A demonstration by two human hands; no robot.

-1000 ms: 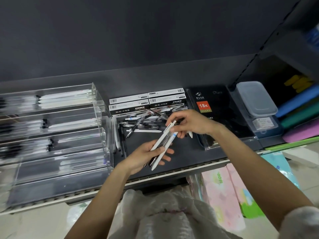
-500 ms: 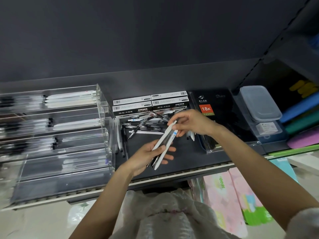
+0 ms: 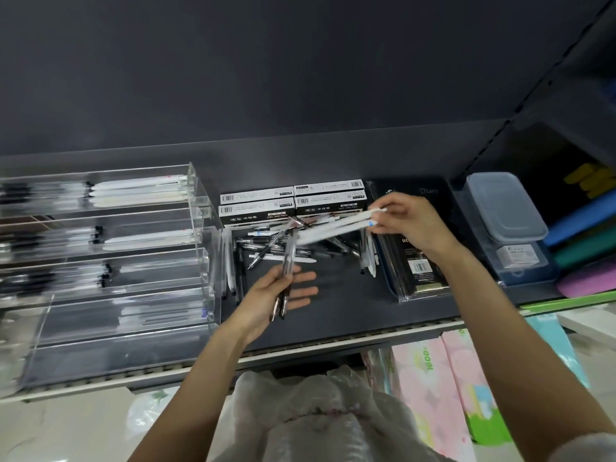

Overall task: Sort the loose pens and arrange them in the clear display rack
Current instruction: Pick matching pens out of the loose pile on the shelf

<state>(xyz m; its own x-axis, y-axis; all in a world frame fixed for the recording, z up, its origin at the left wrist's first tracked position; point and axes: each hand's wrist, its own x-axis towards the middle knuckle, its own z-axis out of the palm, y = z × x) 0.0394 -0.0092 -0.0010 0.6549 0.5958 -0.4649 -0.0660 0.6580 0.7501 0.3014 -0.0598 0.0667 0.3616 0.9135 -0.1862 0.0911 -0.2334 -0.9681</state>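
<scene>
On the dark shelf (image 3: 333,315), loose pens (image 3: 266,250) lie heaped before four pen boxes (image 3: 293,203), between a wrapped diary (image 3: 413,261) and the clear display rack (image 3: 106,248), whose tiers hold white and dark pens. The right hand (image 3: 405,221) pinches white pens (image 3: 333,228); the left hand (image 3: 276,295) holds dark pens (image 3: 286,271), fingers extended.

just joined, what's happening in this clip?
A person is sorting pens at a shop shelf. The right hand pinches the ends of two white pens, held out level over the loose pile. The left hand holds a couple of dark pens upright against its palm. The clear rack on the left already holds rows of pens; neither bunch is in it yet.
</scene>
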